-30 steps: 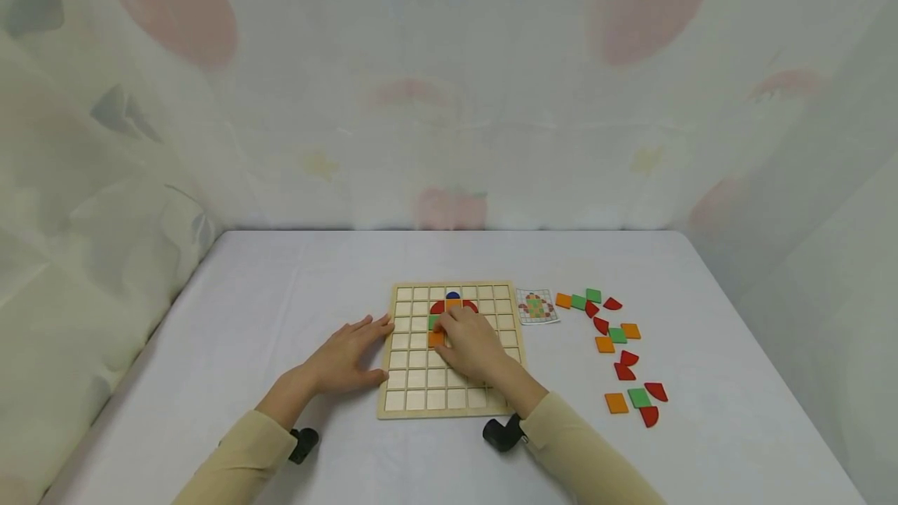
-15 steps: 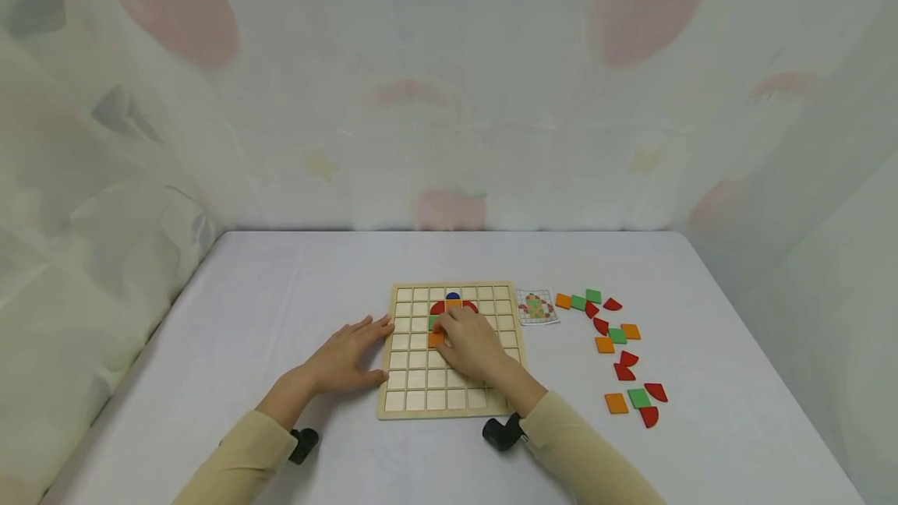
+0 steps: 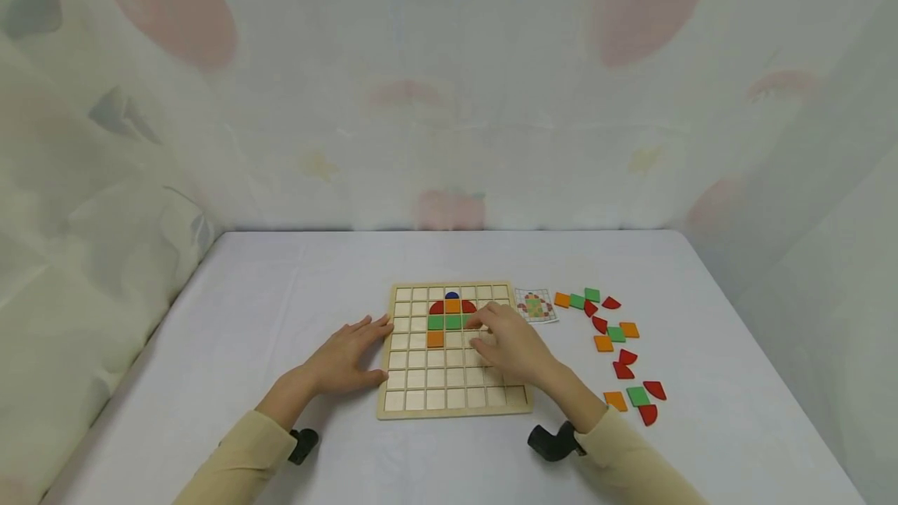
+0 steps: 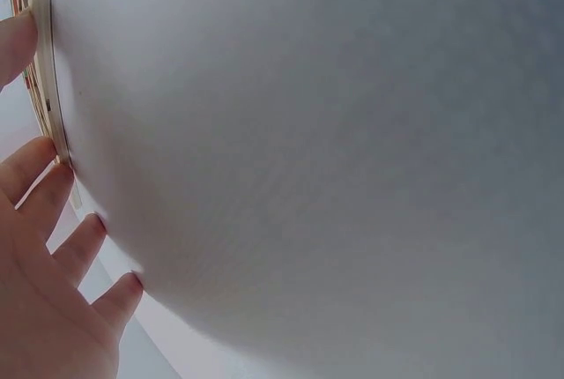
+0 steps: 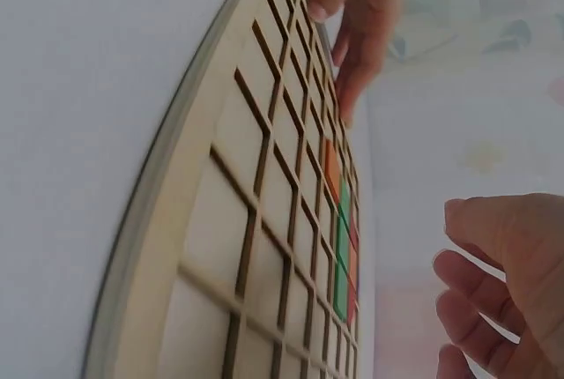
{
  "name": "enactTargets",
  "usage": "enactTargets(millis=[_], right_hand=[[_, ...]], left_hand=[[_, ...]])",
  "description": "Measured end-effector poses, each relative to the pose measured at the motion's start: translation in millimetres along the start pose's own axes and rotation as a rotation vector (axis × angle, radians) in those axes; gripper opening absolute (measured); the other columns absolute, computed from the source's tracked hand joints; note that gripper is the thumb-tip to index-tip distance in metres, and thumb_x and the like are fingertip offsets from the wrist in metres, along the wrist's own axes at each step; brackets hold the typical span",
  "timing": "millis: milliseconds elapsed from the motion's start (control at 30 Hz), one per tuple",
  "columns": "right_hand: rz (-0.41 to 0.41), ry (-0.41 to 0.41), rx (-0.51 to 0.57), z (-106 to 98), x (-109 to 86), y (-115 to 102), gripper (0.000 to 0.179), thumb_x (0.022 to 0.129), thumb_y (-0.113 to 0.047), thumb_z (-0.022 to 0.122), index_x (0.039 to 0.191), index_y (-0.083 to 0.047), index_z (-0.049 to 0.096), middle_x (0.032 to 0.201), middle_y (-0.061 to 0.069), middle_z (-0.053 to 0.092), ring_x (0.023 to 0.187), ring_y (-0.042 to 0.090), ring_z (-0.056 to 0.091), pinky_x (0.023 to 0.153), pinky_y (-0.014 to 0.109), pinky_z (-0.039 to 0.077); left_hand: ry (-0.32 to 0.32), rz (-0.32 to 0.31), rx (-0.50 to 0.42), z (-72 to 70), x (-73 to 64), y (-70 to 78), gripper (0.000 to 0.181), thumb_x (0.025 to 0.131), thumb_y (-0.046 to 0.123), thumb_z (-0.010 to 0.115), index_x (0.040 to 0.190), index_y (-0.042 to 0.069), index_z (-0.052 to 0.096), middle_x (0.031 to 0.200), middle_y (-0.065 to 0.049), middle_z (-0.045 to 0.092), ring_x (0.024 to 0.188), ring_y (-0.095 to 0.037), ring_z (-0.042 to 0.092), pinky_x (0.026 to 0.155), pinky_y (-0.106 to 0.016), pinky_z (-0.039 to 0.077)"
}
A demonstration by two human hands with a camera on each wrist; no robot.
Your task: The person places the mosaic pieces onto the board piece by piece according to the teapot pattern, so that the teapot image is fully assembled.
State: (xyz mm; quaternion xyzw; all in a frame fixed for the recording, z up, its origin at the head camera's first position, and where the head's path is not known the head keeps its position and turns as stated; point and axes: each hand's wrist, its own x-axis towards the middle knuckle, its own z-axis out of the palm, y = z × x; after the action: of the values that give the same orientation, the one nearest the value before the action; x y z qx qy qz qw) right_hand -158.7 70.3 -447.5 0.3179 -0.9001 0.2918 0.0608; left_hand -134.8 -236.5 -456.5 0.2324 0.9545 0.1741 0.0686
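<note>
A wooden grid board (image 3: 456, 413) lies on the white table. My left hand (image 3: 347, 357) rests at its left side, fingers spread; in the left wrist view the thumb and fingertips touch the board's edge (image 4: 44, 70). Over the board's right half hovers my right hand (image 3: 515, 345), fingers loosely bent with nothing between them. Seated in the grid are a blue piece (image 3: 452, 295), an orange square (image 3: 452, 306) between two red quarter circles (image 3: 437, 308), a row of green squares (image 3: 436, 323) partly behind my right fingertips, and another orange square (image 3: 436, 339) beneath its left end.
A printed pattern card (image 3: 536, 305) lies at the board's upper right edge. Farther right are loose orange squares (image 3: 603, 344), green squares (image 3: 638, 396) and red quarter circles (image 3: 655, 390). Black wrist cameras (image 3: 552, 443) are worn on both wrists. A patterned curtain (image 3: 449, 100) hangs behind the table.
My right hand has lifted from the middle of the board and drawn right with its fingers parted, uncovering the green row. The left hand has stayed in place.
</note>
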Motion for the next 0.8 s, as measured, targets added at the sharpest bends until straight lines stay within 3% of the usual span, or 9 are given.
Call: enactTargets(millis=[133,333,567,800], right_hand=[[-0.012,0.028,0.023,-15,-17.4,14,0.02,0.082,-0.016,0.068,0.102,-0.013,0.063,0.097,-0.003,0.061,0.083,0.012,0.054,0.07,0.022,0.048],[0.039,0.06,-0.003,-31,-47.9,33,0.026,0.078,-0.015,0.073,0.102,-0.018,0.062,0.098,-0.007,0.062,0.085,0.01,0.054,0.071,0.024,0.051],[0.095,0.096,0.044,-44,-86.4,52,0.028,0.077,-0.012,0.074,0.102,-0.017,0.063,0.099,-0.007,0.061,0.086,0.012,0.055,0.07,0.029,0.051],[0.142,0.166,0.016,-58,-124.1,71,0.032,0.073,-0.004,0.075,0.101,-0.014,0.062,0.095,-0.005,0.061,0.081,0.01,0.053,0.066,0.025,0.049]], left_hand=[[0.002,-0.003,0.006,-0.6,-0.7,-0.2,0.071,0.078,0.033,0.071,0.138,0.008,0.042,0.148,-0.008,0.034,0.134,-0.037,0.029,0.104,-0.06,0.023],[0.003,0.002,0.01,-0.7,-1.4,-1.4,0.071,0.078,0.033,0.071,0.138,0.008,0.042,0.148,-0.009,0.033,0.134,-0.038,0.029,0.104,-0.061,0.024],[0.007,0.005,0.014,-0.5,-1.5,-2.8,0.071,0.078,0.034,0.07,0.138,0.008,0.042,0.147,-0.009,0.034,0.134,-0.038,0.029,0.103,-0.062,0.024],[-0.006,-0.006,0.005,-0.6,-1.6,-1.2,0.071,0.079,0.034,0.07,0.139,0.008,0.041,0.148,-0.008,0.032,0.135,-0.038,0.028,0.105,-0.061,0.023]])
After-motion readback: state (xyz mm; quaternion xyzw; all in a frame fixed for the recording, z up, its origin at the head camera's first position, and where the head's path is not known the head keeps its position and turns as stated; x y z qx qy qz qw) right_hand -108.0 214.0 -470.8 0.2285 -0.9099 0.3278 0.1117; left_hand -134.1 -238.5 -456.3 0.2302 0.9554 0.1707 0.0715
